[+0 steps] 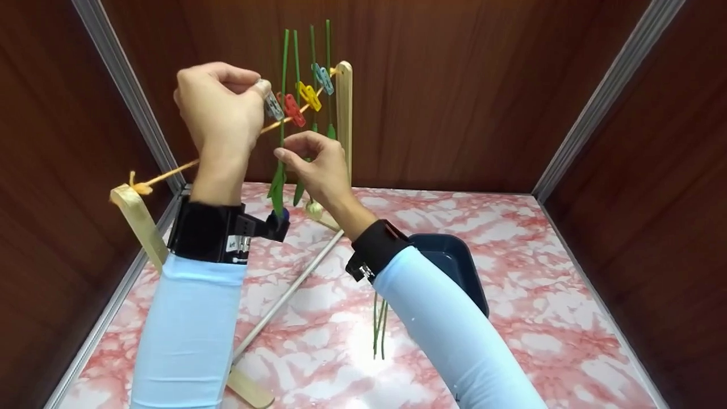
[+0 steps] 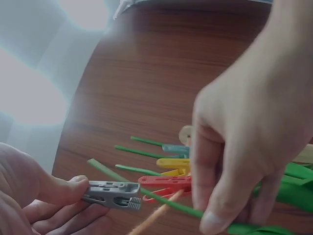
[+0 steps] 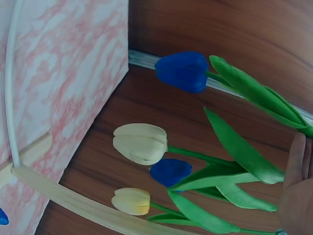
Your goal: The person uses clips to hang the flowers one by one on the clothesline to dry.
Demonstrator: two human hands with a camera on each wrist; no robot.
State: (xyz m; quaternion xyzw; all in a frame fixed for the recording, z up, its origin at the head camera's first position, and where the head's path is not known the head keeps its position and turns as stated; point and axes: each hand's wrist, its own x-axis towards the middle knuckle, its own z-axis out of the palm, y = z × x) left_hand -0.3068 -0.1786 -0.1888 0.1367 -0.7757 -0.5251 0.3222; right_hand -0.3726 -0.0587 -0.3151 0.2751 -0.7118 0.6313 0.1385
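My left hand (image 1: 218,108) pinches the handle end of a grey clothespin (image 2: 112,193) between thumb and fingers, beside an orange string (image 1: 170,173). Just below it, my right hand (image 1: 318,167) pinches the green stem (image 2: 181,208) of a blue artificial tulip (image 3: 181,72), which hangs head down. The clothespin's front end is right at that stem. Farther along the string sit a red clothespin (image 1: 292,109), a yellow clothespin (image 1: 309,96) and light blue clothespins (image 1: 324,78). Behind the held flower hang a white tulip (image 3: 139,143), another blue tulip (image 3: 171,172) and a yellowish tulip (image 3: 131,201).
The string runs between a near wooden post (image 1: 139,221) and a far wooden post (image 1: 344,113), joined low down by a pale rod (image 1: 289,292). A dark blue tray (image 1: 480,289) stands right, partly behind my right arm. Green stems (image 1: 379,329) lie on the marbled table (image 1: 539,341).
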